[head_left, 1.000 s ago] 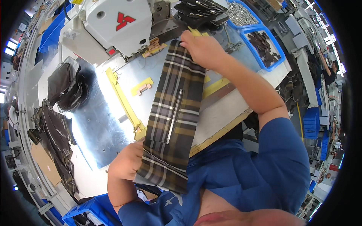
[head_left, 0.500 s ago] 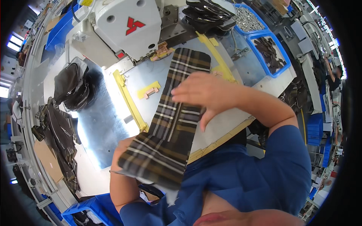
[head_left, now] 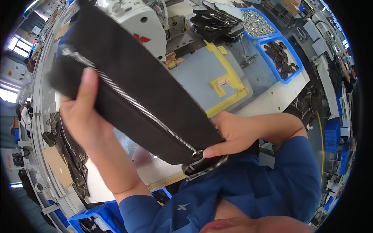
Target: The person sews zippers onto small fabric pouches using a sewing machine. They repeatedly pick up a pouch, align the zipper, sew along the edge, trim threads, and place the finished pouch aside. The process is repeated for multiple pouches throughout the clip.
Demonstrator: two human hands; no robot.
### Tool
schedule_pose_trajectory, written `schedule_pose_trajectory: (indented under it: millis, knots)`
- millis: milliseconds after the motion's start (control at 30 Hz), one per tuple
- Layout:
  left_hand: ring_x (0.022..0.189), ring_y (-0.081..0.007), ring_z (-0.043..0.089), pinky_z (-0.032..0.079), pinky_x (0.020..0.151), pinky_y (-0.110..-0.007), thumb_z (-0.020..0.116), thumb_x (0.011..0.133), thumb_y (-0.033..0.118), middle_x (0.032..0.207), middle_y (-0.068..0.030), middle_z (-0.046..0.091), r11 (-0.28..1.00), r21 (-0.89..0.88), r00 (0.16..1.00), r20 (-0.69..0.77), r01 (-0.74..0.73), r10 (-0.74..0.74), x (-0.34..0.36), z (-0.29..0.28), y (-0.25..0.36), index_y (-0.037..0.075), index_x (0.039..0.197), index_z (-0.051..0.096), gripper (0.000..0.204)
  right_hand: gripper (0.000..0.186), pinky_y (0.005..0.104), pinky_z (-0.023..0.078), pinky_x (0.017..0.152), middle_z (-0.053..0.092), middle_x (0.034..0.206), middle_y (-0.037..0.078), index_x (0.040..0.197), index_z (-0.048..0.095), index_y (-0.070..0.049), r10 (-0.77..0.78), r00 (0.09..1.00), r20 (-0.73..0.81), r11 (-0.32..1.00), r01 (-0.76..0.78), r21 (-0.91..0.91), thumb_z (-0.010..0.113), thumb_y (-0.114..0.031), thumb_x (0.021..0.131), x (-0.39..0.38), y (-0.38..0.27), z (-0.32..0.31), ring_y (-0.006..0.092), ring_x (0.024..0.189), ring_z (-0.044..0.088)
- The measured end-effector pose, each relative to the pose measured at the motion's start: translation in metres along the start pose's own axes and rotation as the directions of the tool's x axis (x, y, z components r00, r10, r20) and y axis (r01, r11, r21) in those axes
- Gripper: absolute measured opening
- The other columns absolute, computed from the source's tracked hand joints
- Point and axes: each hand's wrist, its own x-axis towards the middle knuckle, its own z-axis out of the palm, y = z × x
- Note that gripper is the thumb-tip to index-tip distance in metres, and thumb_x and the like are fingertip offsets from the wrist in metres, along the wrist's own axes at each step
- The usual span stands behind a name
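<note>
1. A long dark fabric piece (head_left: 136, 85) with one silver zipper (head_left: 132, 103) running along it is held up in the air between the two hands, slanting from upper left to lower middle, close to the camera.
2. The left hand (head_left: 83, 116) grips the piece's upper end, thumb lying over the front by the zipper.
3. The right hand (head_left: 231, 134) pinches the lower end, thumb tip pressed just beside the zipper slider (head_left: 197, 153); below it the zipper tape splits open.
4. The raised piece hides much of the table (head_left: 202, 73) and part of the white sewing machine (head_left: 143, 27) behind it.
5. On the bare table surface lie yellow tape strips (head_left: 229, 77) forming an angled guide.
6. A stack of dark pieces (head_left: 217, 19) sits beside the machine.
7. Two blue bins stand at the far right: one with small metal parts (head_left: 256, 23), one with dark scraps (head_left: 281, 58).
8. Plaid fabric (head_left: 74, 155) hangs at the table's left edge, near a brown cardboard piece (head_left: 58, 167).
9. Another blue bin (head_left: 89, 219) shows by the lower edge.
</note>
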Motion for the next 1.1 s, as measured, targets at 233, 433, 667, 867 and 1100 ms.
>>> schedule_pose_trajectory:
  millis: [233,433,667,867,1100]
  knots:
    - [0.092,-0.0125,0.071,0.058,0.085,-0.029,0.081,0.093,-0.004,0.105,-0.0068,0.079,0.942,0.213,0.939,0.169,0.261,-0.299,-0.032,0.028,-0.076,-0.004,0.115,0.077,0.023,0.043,0.0352,0.056,0.073,0.077,0.089,0.009,0.112,0.076,0.000,0.082,0.871,-0.484,0.994,-0.040,0.098,0.082,-0.040,0.097,0.042,0.063,-0.025,0.0126,0.081,0.069]
    - [0.094,-0.0137,0.071,0.057,0.086,-0.030,0.083,0.092,0.002,0.106,-0.0079,0.079,0.963,0.169,0.954,0.180,0.209,-0.239,-0.036,0.034,-0.078,-0.005,0.117,0.075,0.027,0.022,0.0285,0.057,0.080,0.078,0.094,0.002,0.115,0.076,-0.001,-0.069,0.784,-0.617,0.919,0.291,0.267,0.078,-0.018,0.101,0.088,0.023,-0.063,0.0070,0.087,0.068]
    - [0.100,-0.0153,0.071,0.057,0.091,-0.032,0.083,0.090,0.000,0.112,-0.0074,0.077,0.964,0.112,0.951,0.171,0.240,-0.256,-0.040,0.033,-0.081,-0.004,0.126,0.072,0.038,0.018,0.0286,0.056,0.076,0.080,0.095,0.003,0.108,0.078,-0.002,-0.134,0.711,-0.691,0.945,0.302,0.128,0.080,-0.017,0.100,0.088,0.030,-0.058,0.0073,0.084,0.069]
    - [0.104,-0.0165,0.071,0.058,0.093,-0.033,0.085,0.084,-0.008,0.117,-0.0076,0.076,0.913,0.207,0.871,0.284,0.352,-0.400,-0.047,0.032,-0.082,-0.003,0.133,0.067,0.053,0.019,0.0273,0.055,0.071,0.079,0.093,0.001,0.106,0.080,-0.001,-0.069,0.729,-0.681,0.922,0.307,0.235,0.082,-0.019,0.099,0.074,0.014,-0.072,0.0057,0.082,0.068]
    - [0.087,-0.0167,0.076,0.060,0.080,-0.031,0.089,0.084,0.000,0.098,-0.0099,0.082,0.905,0.425,0.959,0.256,-0.001,-0.119,-0.053,0.035,-0.077,0.000,0.103,0.083,0.020,0.034,0.0275,0.052,0.066,0.076,0.085,0.004,0.104,0.080,-0.002,-0.130,0.892,-0.433,0.890,0.297,0.346,0.089,-0.030,0.087,0.061,0.006,-0.080,0.0091,0.074,0.067]
